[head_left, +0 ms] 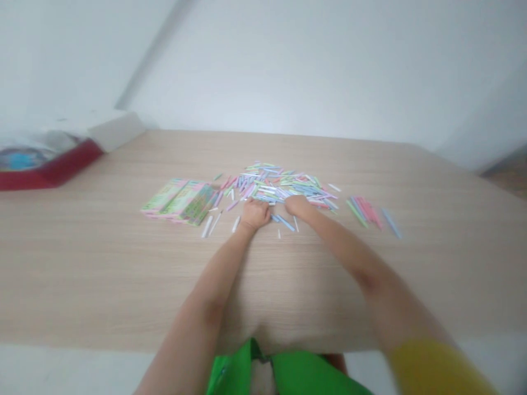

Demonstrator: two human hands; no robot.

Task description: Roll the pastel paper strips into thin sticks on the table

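Where the left hand (256, 213) and right hand (297, 205) meet the near edge of a heap of pastel, chalk-like sticks (284, 185), fingers look curled, tips hidden; any grip cannot be told; most sticks lie jumbled, a small group (366, 212) set apart at right; patterned boxes (185, 201) sit left, print blurred.

A wood-grain table (123, 285) carries pastel sticks (267, 191) and green-pink boxes (184, 199).

A white-and-dark-red, box-like container (84, 159) is holding a bright blue item (20, 160) at the left of a pale wood-grain table (90, 269); a smooth white wall (288, 66) is standing behind.
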